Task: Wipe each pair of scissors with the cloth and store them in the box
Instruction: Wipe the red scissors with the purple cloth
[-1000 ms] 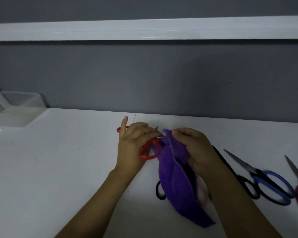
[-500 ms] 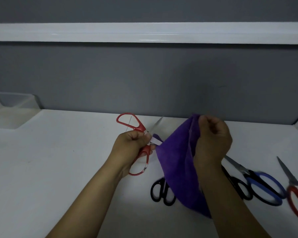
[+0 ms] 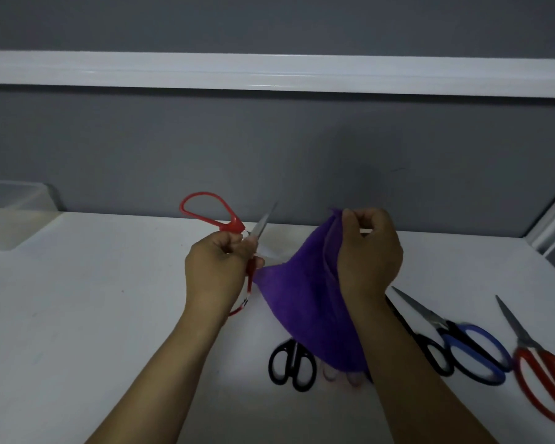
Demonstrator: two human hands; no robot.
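From the head camera I see my operator's left hand (image 3: 218, 267) clenched around the held red scissors (image 3: 234, 225) close to the pivot, lifted above the white table (image 3: 77, 315). They are splayed wide open. One red handle loop sticks up and to the left, and the other runs down below the hand towards me. One blade points up and to the right, and a second, paler blade angles right towards the cloth (image 3: 302, 299). A small white-and-dark patch on the lower handle is too blurred for me to read.

The right hand (image 3: 369, 251) pinches the top edge of the purple cloth, which hangs in a folded drape just beside the scissors. I cannot tell whether the paler blade touches it.

On the table under the cloth lie small black scissors (image 3: 292, 363), handles towards me, with the blades hidden by the fabric. Right of the forearm sit three more pairs side by side:
- a second black pair (image 3: 433, 354), partly covered by the arm;
- the blue-handled scissors (image 3: 474, 354);
- the red pair on the table (image 3: 545, 379) at the frame edge.

All three have handles near me, and where blades show they run up and to the left.

Something pale pink (image 3: 330, 376) peeks out below the cloth. I cannot tell what it is.

The clear plastic box (image 3: 13, 200) sits at the far left against the grey wall (image 3: 269, 149), well apart from both hands.
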